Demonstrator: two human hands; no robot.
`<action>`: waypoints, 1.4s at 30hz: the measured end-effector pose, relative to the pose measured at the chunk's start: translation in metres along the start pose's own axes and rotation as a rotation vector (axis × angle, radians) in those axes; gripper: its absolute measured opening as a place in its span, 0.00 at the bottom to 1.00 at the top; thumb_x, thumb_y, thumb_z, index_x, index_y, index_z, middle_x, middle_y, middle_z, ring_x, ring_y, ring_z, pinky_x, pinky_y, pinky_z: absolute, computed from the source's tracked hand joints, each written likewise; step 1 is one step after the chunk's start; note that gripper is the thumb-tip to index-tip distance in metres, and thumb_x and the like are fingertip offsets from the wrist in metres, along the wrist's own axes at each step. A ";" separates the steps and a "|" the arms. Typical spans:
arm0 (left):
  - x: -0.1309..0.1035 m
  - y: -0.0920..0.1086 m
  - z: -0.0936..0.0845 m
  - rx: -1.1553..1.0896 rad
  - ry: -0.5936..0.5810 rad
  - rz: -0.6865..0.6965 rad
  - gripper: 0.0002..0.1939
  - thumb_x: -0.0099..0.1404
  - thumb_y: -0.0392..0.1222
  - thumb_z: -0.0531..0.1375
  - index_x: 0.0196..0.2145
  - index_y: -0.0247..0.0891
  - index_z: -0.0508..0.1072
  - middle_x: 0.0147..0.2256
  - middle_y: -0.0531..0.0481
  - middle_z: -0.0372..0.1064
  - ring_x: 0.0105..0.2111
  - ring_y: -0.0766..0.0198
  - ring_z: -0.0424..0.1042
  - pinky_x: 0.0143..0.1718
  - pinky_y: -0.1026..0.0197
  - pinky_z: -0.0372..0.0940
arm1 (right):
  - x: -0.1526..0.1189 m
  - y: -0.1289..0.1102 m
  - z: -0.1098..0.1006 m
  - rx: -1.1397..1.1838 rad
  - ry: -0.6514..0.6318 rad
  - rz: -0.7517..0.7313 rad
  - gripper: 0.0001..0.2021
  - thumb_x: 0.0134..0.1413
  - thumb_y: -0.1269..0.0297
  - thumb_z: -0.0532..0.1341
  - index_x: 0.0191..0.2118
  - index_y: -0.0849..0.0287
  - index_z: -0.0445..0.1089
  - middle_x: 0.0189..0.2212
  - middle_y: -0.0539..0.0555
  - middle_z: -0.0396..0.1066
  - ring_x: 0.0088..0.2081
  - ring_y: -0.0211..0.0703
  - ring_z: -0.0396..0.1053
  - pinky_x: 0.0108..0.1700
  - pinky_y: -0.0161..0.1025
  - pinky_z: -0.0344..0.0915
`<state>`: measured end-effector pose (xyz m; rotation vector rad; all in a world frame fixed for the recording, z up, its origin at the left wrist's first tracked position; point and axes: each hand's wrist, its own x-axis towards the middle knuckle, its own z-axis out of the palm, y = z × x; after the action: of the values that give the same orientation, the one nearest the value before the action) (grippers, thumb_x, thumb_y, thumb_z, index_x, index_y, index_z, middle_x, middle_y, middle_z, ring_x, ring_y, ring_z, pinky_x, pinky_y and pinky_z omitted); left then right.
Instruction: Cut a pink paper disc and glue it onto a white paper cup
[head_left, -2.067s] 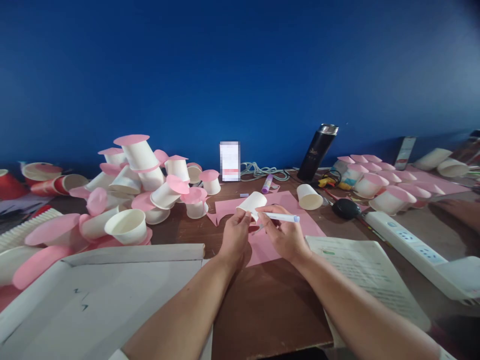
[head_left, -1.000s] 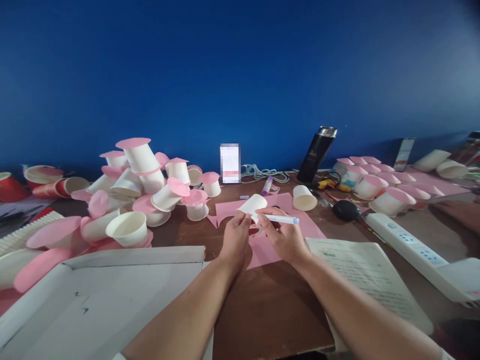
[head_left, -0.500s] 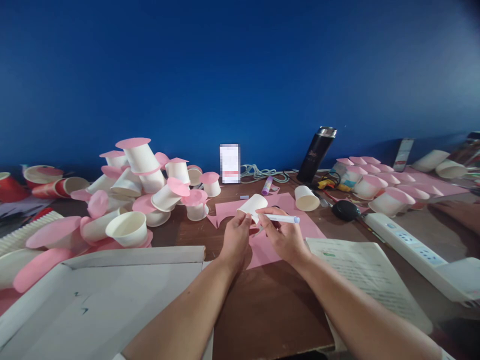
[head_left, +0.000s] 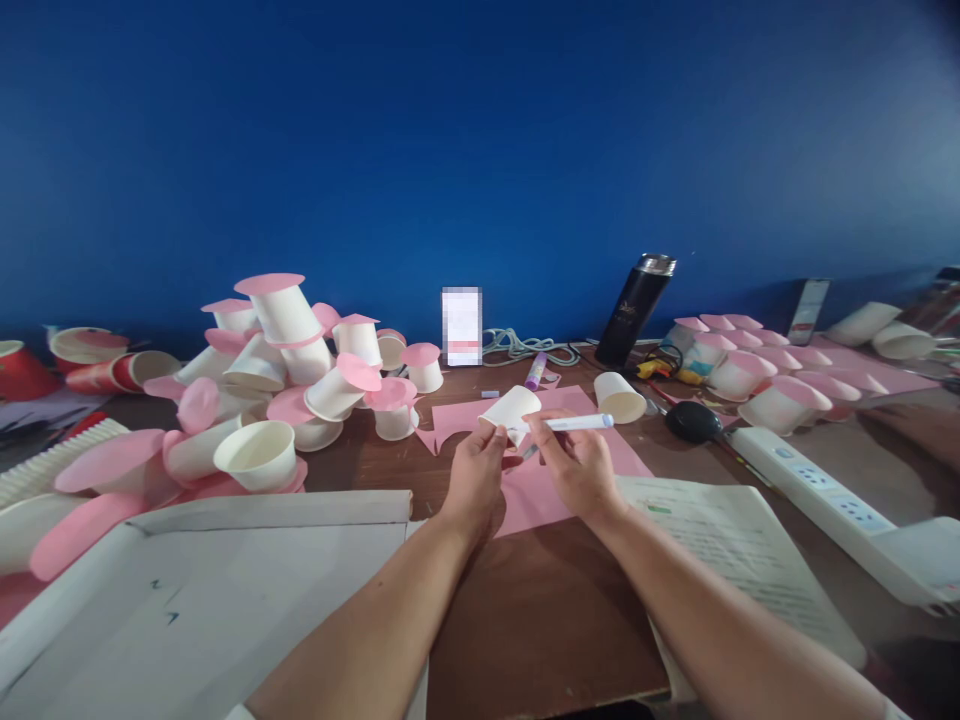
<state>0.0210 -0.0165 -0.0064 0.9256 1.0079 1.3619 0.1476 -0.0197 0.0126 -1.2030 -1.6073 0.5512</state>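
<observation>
My left hand (head_left: pixel 477 472) is closed on a white paper cup (head_left: pixel 511 408), its thumb against the cup's near side. My right hand (head_left: pixel 577 462) grips a white marker pen (head_left: pixel 577 423), the tip end pointing left at the cup. Whether the tip touches the cup is too small to tell. Part of what looks like scissors shows below the right fingers. Under both hands lies a sheet of pink paper (head_left: pixel 536 500) with a curved cut at its left edge. A marker cap (head_left: pixel 490 394) and a purple glue stick (head_left: pixel 536 371) lie just beyond it.
Many paper cups with pink discs (head_left: pixel 274 300) are piled at the left, behind a white box lid (head_left: pixel 247 590). To the right are a lone cup (head_left: pixel 619 398), a black flask (head_left: pixel 636 310), a booklet (head_left: pixel 720 540) and a power strip (head_left: pixel 814 490). A phone (head_left: pixel 461 327) stands at the wall.
My right hand and the marker have shifted slightly to the right, and the marker lies closer to level. The cup stays in my left hand.
</observation>
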 end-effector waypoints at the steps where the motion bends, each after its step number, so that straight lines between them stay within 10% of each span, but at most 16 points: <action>1: 0.000 -0.001 -0.001 -0.005 -0.006 0.004 0.16 0.57 0.51 0.61 0.32 0.32 0.75 0.32 0.45 0.71 0.31 0.63 0.69 0.35 0.60 0.68 | 0.000 0.001 0.000 -0.034 -0.014 -0.011 0.15 0.60 0.55 0.56 0.39 0.60 0.73 0.25 0.51 0.72 0.24 0.38 0.68 0.26 0.33 0.62; 42: -0.002 0.011 0.002 0.257 0.024 0.083 0.12 0.59 0.44 0.59 0.22 0.36 0.70 0.25 0.50 0.66 0.27 0.64 0.68 0.31 0.62 0.66 | 0.002 0.010 0.000 -0.047 0.042 -0.158 0.13 0.60 0.59 0.56 0.45 0.57 0.73 0.39 0.57 0.74 0.32 0.42 0.71 0.33 0.39 0.70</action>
<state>0.0197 -0.0186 0.0049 1.1549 1.1937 1.3348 0.1522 -0.0134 0.0053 -1.1035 -1.6700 0.3870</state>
